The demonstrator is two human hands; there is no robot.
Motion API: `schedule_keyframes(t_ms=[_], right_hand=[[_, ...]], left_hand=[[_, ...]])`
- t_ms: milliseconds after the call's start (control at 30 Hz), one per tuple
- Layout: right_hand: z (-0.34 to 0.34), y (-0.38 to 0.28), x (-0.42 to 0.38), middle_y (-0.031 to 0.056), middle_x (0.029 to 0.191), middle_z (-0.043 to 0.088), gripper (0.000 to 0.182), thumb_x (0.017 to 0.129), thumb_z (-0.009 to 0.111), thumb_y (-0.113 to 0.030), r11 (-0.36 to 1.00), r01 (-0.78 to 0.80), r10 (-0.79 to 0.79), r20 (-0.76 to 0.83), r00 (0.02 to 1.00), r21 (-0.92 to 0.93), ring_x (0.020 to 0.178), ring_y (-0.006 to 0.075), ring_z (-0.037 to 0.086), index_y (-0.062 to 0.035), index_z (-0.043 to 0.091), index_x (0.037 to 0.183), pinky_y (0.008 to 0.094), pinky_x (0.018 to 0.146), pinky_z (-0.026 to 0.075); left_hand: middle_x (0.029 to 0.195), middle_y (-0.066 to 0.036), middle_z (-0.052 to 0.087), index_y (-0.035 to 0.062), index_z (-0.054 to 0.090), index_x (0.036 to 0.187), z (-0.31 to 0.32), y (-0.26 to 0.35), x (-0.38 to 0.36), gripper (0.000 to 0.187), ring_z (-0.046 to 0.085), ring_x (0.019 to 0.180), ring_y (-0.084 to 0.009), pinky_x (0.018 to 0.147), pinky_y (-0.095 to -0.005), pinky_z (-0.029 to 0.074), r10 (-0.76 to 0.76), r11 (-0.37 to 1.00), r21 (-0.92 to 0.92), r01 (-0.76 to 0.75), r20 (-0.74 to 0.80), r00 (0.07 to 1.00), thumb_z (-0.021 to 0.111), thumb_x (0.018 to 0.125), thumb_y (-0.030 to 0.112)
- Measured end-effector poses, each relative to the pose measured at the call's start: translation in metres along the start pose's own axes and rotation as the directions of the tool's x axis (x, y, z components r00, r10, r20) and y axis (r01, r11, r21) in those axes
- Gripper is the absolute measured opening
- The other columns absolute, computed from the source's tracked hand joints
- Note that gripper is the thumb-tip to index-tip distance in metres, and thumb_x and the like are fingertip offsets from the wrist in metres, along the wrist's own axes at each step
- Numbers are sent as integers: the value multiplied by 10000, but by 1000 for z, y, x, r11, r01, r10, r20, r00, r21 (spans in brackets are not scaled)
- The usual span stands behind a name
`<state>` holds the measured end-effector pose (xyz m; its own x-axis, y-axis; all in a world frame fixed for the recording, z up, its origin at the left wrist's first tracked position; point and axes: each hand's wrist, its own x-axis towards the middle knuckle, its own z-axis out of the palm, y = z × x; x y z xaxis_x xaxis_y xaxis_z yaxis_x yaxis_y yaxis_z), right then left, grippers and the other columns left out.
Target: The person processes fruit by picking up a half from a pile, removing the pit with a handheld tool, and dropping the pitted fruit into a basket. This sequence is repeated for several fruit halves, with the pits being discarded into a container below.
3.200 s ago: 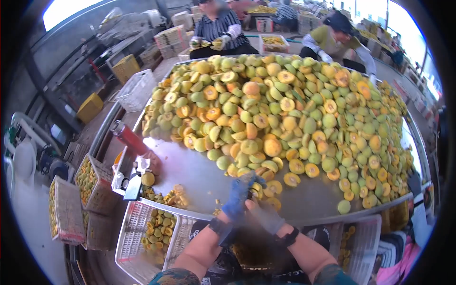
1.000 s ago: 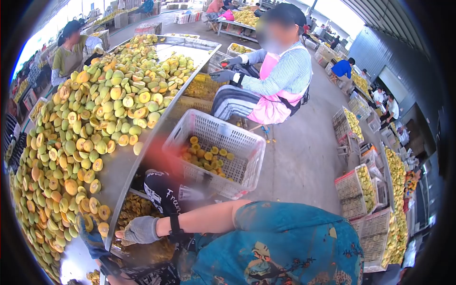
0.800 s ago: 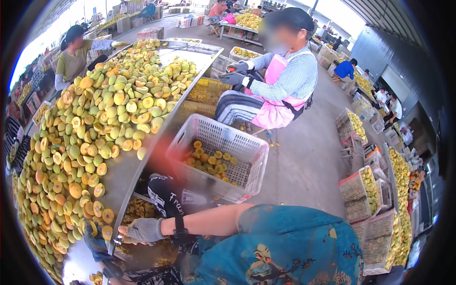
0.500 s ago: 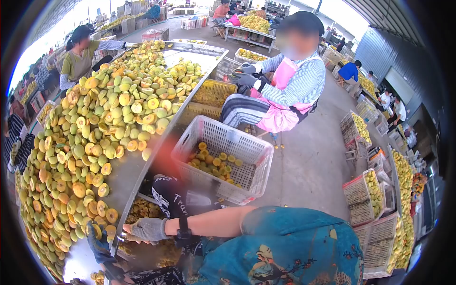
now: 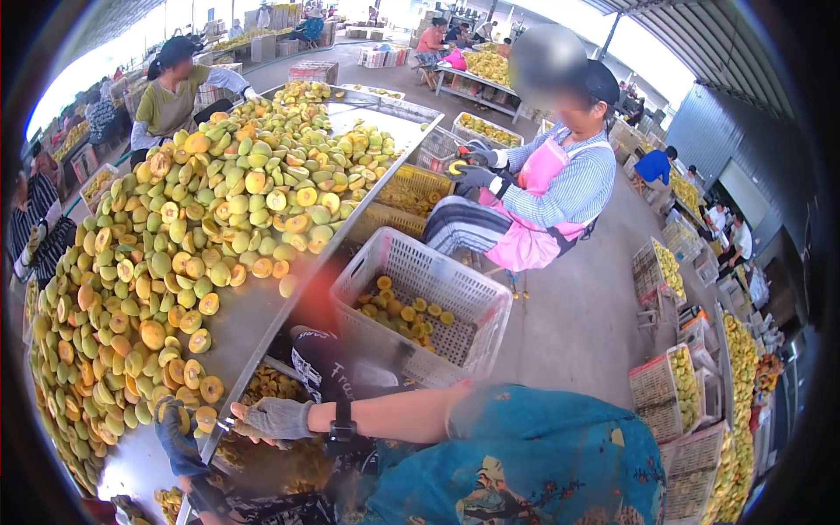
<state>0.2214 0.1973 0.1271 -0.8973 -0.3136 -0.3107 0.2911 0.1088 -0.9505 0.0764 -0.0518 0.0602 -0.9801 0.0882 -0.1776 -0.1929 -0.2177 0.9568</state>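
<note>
My left hand (image 5: 178, 444), in a dark blue glove, is at the near edge of a heap of halved yellow-green fruit (image 5: 236, 188) that look like peaches. Its fingers curl around a peach half (image 5: 184, 421). A grey glove covers my right hand (image 5: 276, 418), with a black watch (image 5: 342, 427) at the wrist. Closed fingers there grip a small tool (image 5: 227, 424) with a bright metal tip; most of it is hidden. This hand is beside the metal table's rim (image 5: 254, 337), above cut fruit pieces (image 5: 271, 385) in a container below.
A white plastic crate (image 5: 490, 302) with some halves stands beside my leg. Across from it sits a co-worker (image 5: 560, 175) in a pink apron, holding a fruit half. Another person (image 5: 171, 101) works at the table's far side. A gloved hand of someone else (image 5: 129, 509) shows at lower left.
The whole view has shifted slightly. The co-worker in pink has turned the head and raised the hands, a fruit half now visible. Another person's glove has appeared at lower left. My hands barely moved.
</note>
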Motion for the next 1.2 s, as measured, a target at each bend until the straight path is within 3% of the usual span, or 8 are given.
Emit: schedule_keyframes(t_ms=[400, 600, 633, 667, 733, 800, 867, 1200], right_hand=[[17, 13, 2, 66, 498, 517, 744, 914, 349, -689, 994, -41, 37, 39, 999, 97, 421, 196, 540, -36, 574, 639, 324, 420, 454], [14, 30, 10, 85, 500, 548, 795, 909, 287, -715, 993, -8, 8, -4, 1000, 117, 441, 213, 572, -34, 597, 639, 335, 443, 473], [16, 30, 9, 84, 501, 548, 793, 911, 287, -713, 987, -36, 37, -3, 999, 159, 443, 213, 573, -36, 597, 636, 336, 442, 471], [16, 30, 10, 83, 501, 548, 792, 912, 287, -711, 980, -61, 62, 3, 998, 191, 445, 212, 575, -37, 596, 633, 337, 442, 469], [17, 29, 9, 77, 498, 541, 790, 910, 288, -713, 982, -54, 56, -3, 998, 183, 445, 209, 570, -42, 593, 625, 337, 442, 468], [13, 21, 4, 72, 491, 529, 782, 908, 294, -714, 982, -62, 59, 24, 998, 176, 439, 203, 563, -47, 583, 620, 335, 444, 471], [13, 25, 6, 69, 484, 516, 761, 911, 307, -704, 988, -49, 45, 26, 999, 146, 424, 200, 548, -51, 572, 621, 332, 433, 464], [-6, -12, -17, 32, 524, 483, 685, 923, 341, -679, 986, -63, 62, 8, 998, 153, 459, 167, 508, -73, 563, 695, 309, 481, 426]], left_hand=[[1008, -13, 616, 76, 566, 1222, -8, -1, -6, 362, 548, 726, -100, 585, -222, 436, 84, 996, 5, -84, 52, 995, 597, 927, 283], [1143, -46, 607, 82, 534, 1273, -22, -21, 7, 383, 585, 929, -133, 748, -236, 464, -17, 999, 30, 16, 33, 999, 580, 938, 262], [1167, -47, 594, 86, 520, 1293, -62, -60, 32, 394, 595, 971, -154, 781, -248, 467, 355, 764, 441, -472, 324, 877, 578, 939, 249], [1167, -47, 594, 86, 520, 1293, -60, -59, 33, 394, 595, 971, -154, 781, -248, 467, 349, 763, 444, -469, 329, 878, 578, 939, 249], [1178, -44, 588, 88, 501, 1312, -44, -44, 33, 400, 599, 998, -173, 787, -256, 476, -135, 990, 35, 133, 68, 988, 567, 944, 230], [1170, -38, 590, 89, 485, 1315, -36, -43, 26, 397, 599, 973, -167, 776, -267, 481, -30, 968, 250, -16, 180, 983, 545, 951, 238], [1147, -34, 596, 93, 486, 1309, -9, -28, 9, 397, 596, 937, -160, 763, -272, 480, -128, 988, 96, 120, 90, 988, 545, 949, 249], [1114, -40, 583, 90, 487, 1310, -10, -23, 11, 426, 562, 933, -141, 704, -238, 464, -9, 996, -93, 13, 51, 999, 592, 928, 244]])
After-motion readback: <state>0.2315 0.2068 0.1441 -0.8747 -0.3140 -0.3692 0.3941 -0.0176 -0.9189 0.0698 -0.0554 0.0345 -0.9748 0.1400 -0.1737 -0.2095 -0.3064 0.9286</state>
